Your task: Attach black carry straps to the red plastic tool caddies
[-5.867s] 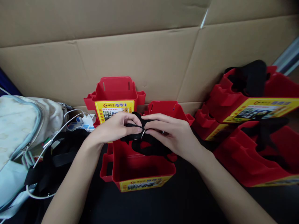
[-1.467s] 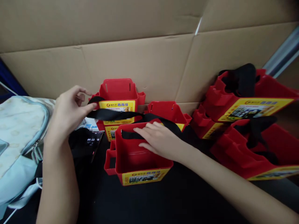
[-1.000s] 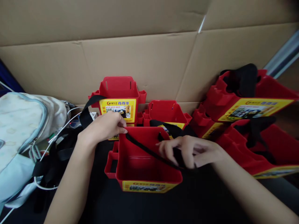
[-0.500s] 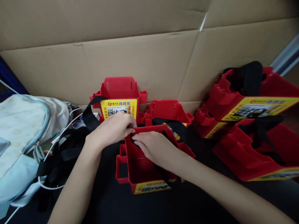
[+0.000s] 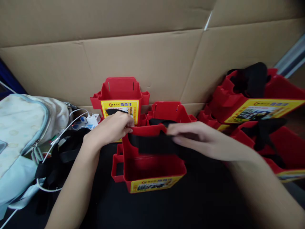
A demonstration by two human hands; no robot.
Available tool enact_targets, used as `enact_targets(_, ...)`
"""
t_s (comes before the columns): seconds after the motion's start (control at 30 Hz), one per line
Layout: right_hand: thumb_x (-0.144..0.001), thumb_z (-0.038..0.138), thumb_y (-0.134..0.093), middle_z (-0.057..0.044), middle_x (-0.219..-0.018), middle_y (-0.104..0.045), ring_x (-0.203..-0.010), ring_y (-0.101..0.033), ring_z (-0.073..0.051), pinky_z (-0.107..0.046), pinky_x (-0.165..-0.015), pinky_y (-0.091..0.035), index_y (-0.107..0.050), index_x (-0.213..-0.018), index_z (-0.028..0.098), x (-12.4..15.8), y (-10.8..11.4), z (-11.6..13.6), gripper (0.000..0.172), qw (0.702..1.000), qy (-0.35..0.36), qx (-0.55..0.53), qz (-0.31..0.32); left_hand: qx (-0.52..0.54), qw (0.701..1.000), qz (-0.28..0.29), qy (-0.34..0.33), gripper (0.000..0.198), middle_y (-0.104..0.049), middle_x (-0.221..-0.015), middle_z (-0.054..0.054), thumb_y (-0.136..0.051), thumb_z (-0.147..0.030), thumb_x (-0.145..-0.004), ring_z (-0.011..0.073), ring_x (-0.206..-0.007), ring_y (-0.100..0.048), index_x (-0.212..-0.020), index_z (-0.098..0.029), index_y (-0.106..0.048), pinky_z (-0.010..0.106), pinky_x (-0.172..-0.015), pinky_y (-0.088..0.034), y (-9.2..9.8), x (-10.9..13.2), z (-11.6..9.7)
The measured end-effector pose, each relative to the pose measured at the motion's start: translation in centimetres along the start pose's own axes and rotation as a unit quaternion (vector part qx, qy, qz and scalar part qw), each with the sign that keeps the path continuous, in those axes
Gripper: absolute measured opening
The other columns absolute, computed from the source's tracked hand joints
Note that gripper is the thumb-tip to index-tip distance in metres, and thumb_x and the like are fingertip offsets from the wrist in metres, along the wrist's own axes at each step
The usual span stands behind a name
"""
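A red plastic box with a yellow label on its front and an open side pocket stands before me on the black surface. My left hand is closed at the box's back left corner, fingertips on the rim; what they pinch behind it is partly hidden. A black webbing strap runs across the inside of the back wall. The strap's right part is gripped by my right hand, slightly blurred, at the back right corner.
Behind stand two more red boxes against a cardboard wall. Stacked red boxes with straps fill the right. On the left lie a pale backpack, white cables, a power strip and a heap of black straps.
My right hand has moved right from the back left corner, drawing the black strap across the box. My left hand stays at the corner. The box has shifted slightly left.
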State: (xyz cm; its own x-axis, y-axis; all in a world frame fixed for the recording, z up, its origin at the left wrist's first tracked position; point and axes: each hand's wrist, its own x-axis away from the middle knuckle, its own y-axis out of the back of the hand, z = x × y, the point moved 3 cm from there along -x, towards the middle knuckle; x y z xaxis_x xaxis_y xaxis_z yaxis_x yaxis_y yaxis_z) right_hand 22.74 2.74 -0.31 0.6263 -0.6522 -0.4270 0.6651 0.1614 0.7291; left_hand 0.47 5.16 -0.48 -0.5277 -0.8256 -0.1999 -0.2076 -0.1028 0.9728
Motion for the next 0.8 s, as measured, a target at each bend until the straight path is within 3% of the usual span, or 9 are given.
enact_targets(0.1,-0.088,0.042,-0.042,-0.004,-0.091,-0.066,-0.079,-0.062,-0.015,-0.027,-0.071,-0.048,-0.059,-0.1,0.019,-2.1,-3.0,0.7,0.032,0.997,-0.038,0.051,0.05,0.013,1.0,0.002,-0.004,0.016,-0.062,-0.076,0.005,-0.048,-0.011,-0.074,0.0171,-0.074,-0.055,-0.077,-0.017,-0.062,0.028,-0.067,-0.041,0.0,0.1,-0.1)
enact_targets(0.2,-0.08,0.046,-0.054,-0.01,-0.097,-0.065,-0.084,-0.062,-0.022,-0.034,-0.068,-0.048,-0.051,-0.111,0.014,-3.1,-6.5,1.2,0.045,0.979,-0.074,0.169,0.082,0.03,0.999,0.007,-0.019,0.016,-0.063,-0.076,0.004,-0.048,-0.01,-0.074,0.0159,-0.072,-0.054,-0.076,-0.017,-0.062,0.027,-0.065,-0.04,0.0,0.1,-0.1)
enact_targets(0.33,-0.08,0.039,-0.056,-0.012,-0.086,-0.065,-0.073,-0.063,-0.024,-0.031,-0.055,-0.043,-0.048,-0.109,0.008,-3.1,-9.8,1.6,0.043,0.955,-0.081,0.256,0.125,0.046,0.998,0.014,-0.038,0.01,-0.062,-0.073,0.002,-0.052,-0.013,-0.075,0.0129,-0.066,-0.053,-0.075,-0.016,-0.062,0.024,-0.06,-0.037,0.0,-0.1,0.2)
enact_targets(0.43,-0.083,0.045,-0.051,-0.009,-0.076,-0.063,-0.065,-0.062,-0.022,-0.03,-0.053,-0.04,-0.051,-0.1,0.009,-3.1,-10.5,1.2,0.04,0.952,-0.109,0.267,0.107,0.049,0.998,0.011,-0.042,0.009,-0.062,-0.071,0.002,-0.053,-0.013,-0.075,0.0125,-0.065,-0.052,-0.075,-0.015,-0.062,0.024,-0.058,-0.036,-0.1,-0.3,0.3)
enact_targets(0.53,-0.08,0.049,-0.052,-0.005,-0.065,-0.06,-0.061,-0.059,-0.019,-0.028,-0.052,-0.037,-0.053,-0.08,0.013,-3.4,-10.9,0.1,0.036,0.96,-0.147,0.204,0.125,0.049,0.998,0.008,-0.045,0.007,-0.062,-0.072,0.002,-0.056,-0.013,-0.075,0.0124,-0.065,-0.052,-0.075,-0.015,-0.062,0.024,-0.059,-0.036,-0.1,-0.4,0.2)
enact_targets(0.7,-0.078,0.031,-0.057,0.003,-0.056,-0.05,-0.051,-0.045,-0.008,-0.021,-0.049,-0.031,-0.04,-0.062,0.016,-4.4,-10.9,-0.2,0.027,0.983,-0.141,-0.007,0.117,0.054,0.997,0.011,-0.049,0.007,-0.061,-0.07,0.001,-0.055,-0.013,-0.076,0.0117,-0.064,-0.051,-0.074,-0.015,-0.062,0.023,-0.058,-0.036,-0.2,-0.3,0.2)
enact_targets(0.73,-0.079,0.029,-0.056,0.004,-0.055,-0.047,-0.049,-0.042,-0.007,-0.02,-0.048,-0.031,-0.04,-0.063,0.016,-4.4,-10.6,0.2,0.026,0.982,-0.126,-0.058,0.13,0.053,0.997,0.01,-0.046,0.007,-0.061,-0.07,0.001,-0.055,-0.013,-0.076,0.0119,-0.065,-0.051,-0.075,-0.015,-0.062,0.023,-0.058,-0.036,-0.2,-0.3,0.2)
enact_targets(0.8,-0.08,0.034,-0.052,0.004,-0.055,-0.046,-0.049,-0.042,-0.006,-0.019,-0.048,-0.033,-0.043,-0.063,0.016,-3.8,-9.6,1.6,0.027,0.955,-0.066,-0.183,0.223,0.043,0.998,-0.003,-0.037,0.008,-0.061,-0.071,0.001,-0.054,-0.012,-0.076,0.0126,-0.067,-0.051,-0.075,-0.014,-0.061,0.023,-0.059,-0.036,-0.2,-0.3,0.3)
